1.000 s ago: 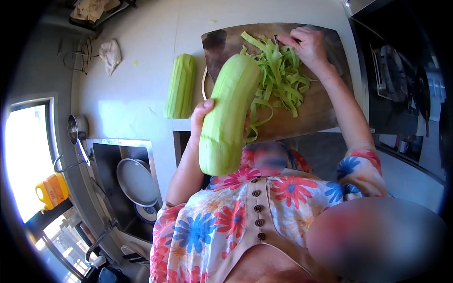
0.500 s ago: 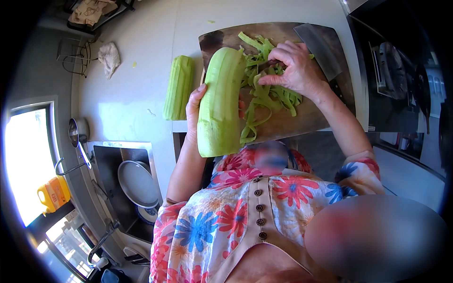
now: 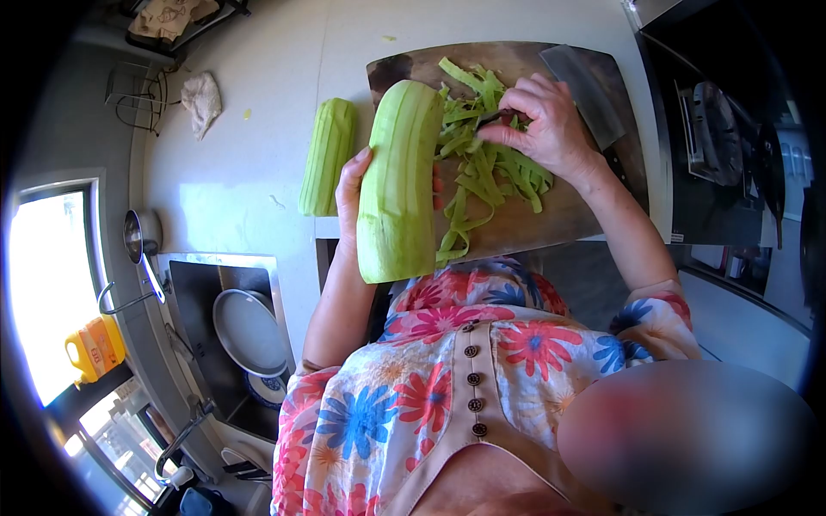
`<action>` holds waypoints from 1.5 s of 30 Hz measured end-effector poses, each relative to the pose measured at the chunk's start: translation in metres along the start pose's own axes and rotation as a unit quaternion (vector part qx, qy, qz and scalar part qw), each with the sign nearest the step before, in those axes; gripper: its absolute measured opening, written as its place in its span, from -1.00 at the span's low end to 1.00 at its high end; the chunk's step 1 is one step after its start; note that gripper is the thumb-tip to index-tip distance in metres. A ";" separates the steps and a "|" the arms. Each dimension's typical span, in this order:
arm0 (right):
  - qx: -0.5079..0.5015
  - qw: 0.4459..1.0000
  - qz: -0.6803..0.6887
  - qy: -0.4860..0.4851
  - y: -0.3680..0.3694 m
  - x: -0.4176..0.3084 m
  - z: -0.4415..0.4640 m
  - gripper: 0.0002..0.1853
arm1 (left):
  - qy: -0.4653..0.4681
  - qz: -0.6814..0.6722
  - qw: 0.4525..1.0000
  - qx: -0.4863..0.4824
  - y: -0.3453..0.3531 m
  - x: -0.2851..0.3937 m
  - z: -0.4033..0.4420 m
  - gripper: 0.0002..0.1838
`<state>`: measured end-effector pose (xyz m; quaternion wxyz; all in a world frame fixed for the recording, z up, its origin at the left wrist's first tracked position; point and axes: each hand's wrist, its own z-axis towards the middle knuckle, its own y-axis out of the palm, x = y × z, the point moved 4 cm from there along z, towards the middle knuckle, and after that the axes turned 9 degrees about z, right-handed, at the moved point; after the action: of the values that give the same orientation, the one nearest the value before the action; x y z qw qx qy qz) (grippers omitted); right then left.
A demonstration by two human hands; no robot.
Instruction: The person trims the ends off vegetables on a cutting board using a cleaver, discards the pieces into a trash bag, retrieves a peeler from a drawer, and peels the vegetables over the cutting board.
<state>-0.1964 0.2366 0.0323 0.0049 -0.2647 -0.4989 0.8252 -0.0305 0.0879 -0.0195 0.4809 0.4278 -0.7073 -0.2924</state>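
My left hand (image 3: 351, 182) is closed around a large, pale green peeled gourd (image 3: 397, 185), its thumb on the near side and its fingertips showing past the far edge. The gourd is tilted over the left edge of the wooden cutting board (image 3: 551, 225). In my right hand (image 3: 551, 125), thumb and fingers pinch a small dark peeler (image 3: 497, 117), partly hidden by the fingers. Beneath it lies a heap of green peel strips (image 3: 490, 176) on the board. A second, shorter peeled gourd (image 3: 329, 156) rests on the counter left of the board.
A cleaver (image 3: 585, 96) lies along the board's right side. On the left are a sink (image 3: 280, 273) with a round pan (image 3: 250, 334), a small saucepan (image 3: 142, 235) and a crumpled cloth (image 3: 201, 105). A yellow jug (image 3: 95, 348) stands by the window.
My right hand has shifted slightly right, and its thumb has drawn up closer to the peeler. The gourd in my left hand has moved slightly up and left.
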 end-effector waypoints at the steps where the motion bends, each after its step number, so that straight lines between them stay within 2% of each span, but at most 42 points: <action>1: 0.004 1.000 -0.003 -0.004 -0.001 -0.002 0.000 -0.52 | 0.000 0.021 1.000 0.022 0.002 0.000 -0.001 -0.26; 4: 0.033 0.998 -0.004 -0.062 -0.005 -0.016 0.002 -0.51 | 0.001 0.006 1.000 0.011 0.004 -0.002 0.000 -0.26; 7: -0.010 0.992 0.103 -0.068 0.004 -0.035 0.003 -0.52 | -0.012 -0.013 1.000 -0.021 0.009 -0.004 0.001 -0.28; 8: 0.006 0.987 0.136 -0.087 0.008 -0.044 0.003 -0.52 | -0.007 -0.040 0.999 -0.027 0.008 -0.003 0.003 -0.29; 10: 0.001 0.981 0.146 -0.128 0.011 -0.064 0.004 -0.54 | 0.003 -0.093 0.995 -0.039 0.005 -0.004 0.006 -0.33; 13: 0.017 0.970 0.174 -0.168 0.014 -0.077 0.009 -0.55 | 0.020 -0.080 0.997 -0.012 0.010 -0.007 0.005 -0.39; 14: 0.027 0.966 0.184 -0.179 0.013 -0.078 0.010 -0.55 | 0.017 -0.053 0.998 0.029 0.010 -0.008 0.004 -0.38; 17: 0.025 0.966 0.176 -0.189 0.015 -0.070 0.014 -0.55 | 0.010 -0.041 0.998 0.047 0.004 -0.011 0.003 -0.37; 18: 0.019 0.975 0.123 -0.186 0.017 -0.061 0.017 -0.55 | -0.031 -0.004 0.999 -0.040 0.004 -0.011 -0.002 -0.32; 23: 0.057 0.997 -0.025 -0.055 0.010 0.045 0.025 -0.61 | -0.065 -0.030 0.995 -0.072 0.000 -0.022 -0.010 -0.19; 24: 0.081 0.996 0.014 -0.016 0.001 0.058 0.024 -0.64 | -0.055 -0.030 0.994 -0.088 0.002 -0.023 -0.014 -0.18; 26: 0.088 0.996 0.016 -0.019 -0.007 0.061 0.020 -0.66 | -0.039 0.012 0.993 -0.107 0.001 -0.023 -0.014 -0.17; 29: 0.075 0.997 0.033 0.008 -0.005 0.044 0.014 -0.65 | -0.050 -0.044 0.995 -0.080 0.007 -0.020 -0.010 -0.20; 31: 0.084 0.994 0.047 -0.052 -0.002 0.026 0.012 -0.61 | -0.048 -0.020 0.997 -0.051 0.000 -0.019 -0.005 -0.22; 35: 0.049 0.988 0.110 -0.096 0.009 -0.017 0.001 -0.55 | -0.055 0.035 0.998 0.008 0.001 -0.012 -0.001 -0.28; 38: 0.011 0.980 0.148 -0.130 0.018 -0.046 -0.004 -0.53 | -0.036 -0.024 0.998 0.038 0.000 -0.010 0.006 -0.33; 40: 0.002 0.968 0.197 -0.153 0.018 -0.068 -0.004 -0.53 | -0.027 -0.008 0.997 0.066 0.006 -0.011 0.008 -0.36; 45: 0.014 0.970 0.176 -0.167 0.022 -0.061 0.004 -0.53 | -0.018 0.005 0.997 0.077 0.009 -0.016 0.007 -0.38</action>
<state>-0.1399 0.2052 0.0419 -0.2200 -0.2063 -0.4271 0.8524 -0.0370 0.1058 -0.0211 0.4350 0.4542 -0.7387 -0.2425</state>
